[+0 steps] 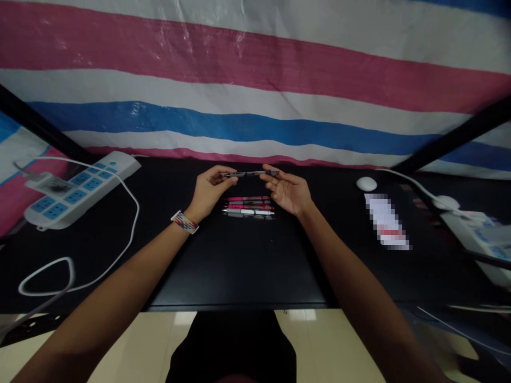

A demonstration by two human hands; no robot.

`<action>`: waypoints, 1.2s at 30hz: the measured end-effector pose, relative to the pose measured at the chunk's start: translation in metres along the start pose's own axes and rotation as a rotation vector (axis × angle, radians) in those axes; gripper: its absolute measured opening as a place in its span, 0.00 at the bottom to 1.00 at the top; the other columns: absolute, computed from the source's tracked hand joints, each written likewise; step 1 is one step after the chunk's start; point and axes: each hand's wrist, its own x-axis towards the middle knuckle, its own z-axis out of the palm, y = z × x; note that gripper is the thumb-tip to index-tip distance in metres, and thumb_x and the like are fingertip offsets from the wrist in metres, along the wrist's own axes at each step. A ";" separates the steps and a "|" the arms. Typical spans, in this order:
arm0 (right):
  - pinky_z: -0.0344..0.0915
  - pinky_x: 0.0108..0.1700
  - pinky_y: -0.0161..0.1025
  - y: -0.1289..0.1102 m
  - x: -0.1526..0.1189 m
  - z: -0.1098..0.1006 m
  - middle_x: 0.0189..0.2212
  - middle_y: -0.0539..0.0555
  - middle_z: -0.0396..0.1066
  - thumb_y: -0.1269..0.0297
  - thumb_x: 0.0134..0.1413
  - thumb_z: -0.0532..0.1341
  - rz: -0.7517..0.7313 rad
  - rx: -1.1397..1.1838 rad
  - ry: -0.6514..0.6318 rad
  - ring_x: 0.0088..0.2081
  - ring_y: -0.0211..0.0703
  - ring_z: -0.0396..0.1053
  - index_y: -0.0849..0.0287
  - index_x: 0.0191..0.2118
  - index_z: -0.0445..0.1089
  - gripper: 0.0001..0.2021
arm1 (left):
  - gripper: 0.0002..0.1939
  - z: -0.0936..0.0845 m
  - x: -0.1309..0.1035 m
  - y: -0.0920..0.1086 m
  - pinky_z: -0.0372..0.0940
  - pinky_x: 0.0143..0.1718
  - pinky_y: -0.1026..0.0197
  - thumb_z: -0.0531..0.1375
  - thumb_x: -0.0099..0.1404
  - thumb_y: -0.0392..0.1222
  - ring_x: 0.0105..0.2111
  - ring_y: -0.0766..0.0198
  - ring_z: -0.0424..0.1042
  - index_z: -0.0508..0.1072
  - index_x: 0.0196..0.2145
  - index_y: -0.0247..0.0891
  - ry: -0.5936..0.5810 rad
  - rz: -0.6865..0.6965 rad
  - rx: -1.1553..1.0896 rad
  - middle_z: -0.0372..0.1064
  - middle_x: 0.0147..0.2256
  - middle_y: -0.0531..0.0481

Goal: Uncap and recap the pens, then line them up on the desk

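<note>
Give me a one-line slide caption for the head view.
Both hands hold a pen above a row of pens on a black table.

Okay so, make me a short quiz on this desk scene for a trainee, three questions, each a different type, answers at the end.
1. True or false: a colorful bracelet is on the same arm as the left hand.

2. Multiple choice: what is the left hand pinching?
A) a cable
B) a pen
C) a sheet of paper

3. Fill in the blank: the blurred-out paper lies on the ____ side of the desk.

Key: 1. True; 2. B; 3. right
</note>
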 end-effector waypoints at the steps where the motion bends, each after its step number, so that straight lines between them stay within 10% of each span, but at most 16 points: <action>1: 0.79 0.31 0.29 0.000 0.000 0.000 0.44 0.56 0.85 0.67 0.70 0.53 0.000 -0.005 -0.002 0.37 0.39 0.83 0.61 0.61 0.72 0.19 | 0.17 0.000 0.000 0.000 0.78 0.45 0.57 0.79 0.58 0.47 0.38 0.60 0.82 0.85 0.43 0.39 0.006 0.002 -0.002 0.84 0.38 0.47; 36: 0.83 0.39 0.38 0.010 0.004 0.000 0.36 0.57 0.85 0.69 0.59 0.60 -0.102 -0.013 0.137 0.34 0.44 0.81 0.62 0.62 0.76 0.25 | 0.12 0.004 -0.002 0.002 0.77 0.40 0.57 0.76 0.61 0.44 0.34 0.61 0.81 0.83 0.41 0.40 -0.021 0.067 0.067 0.81 0.33 0.50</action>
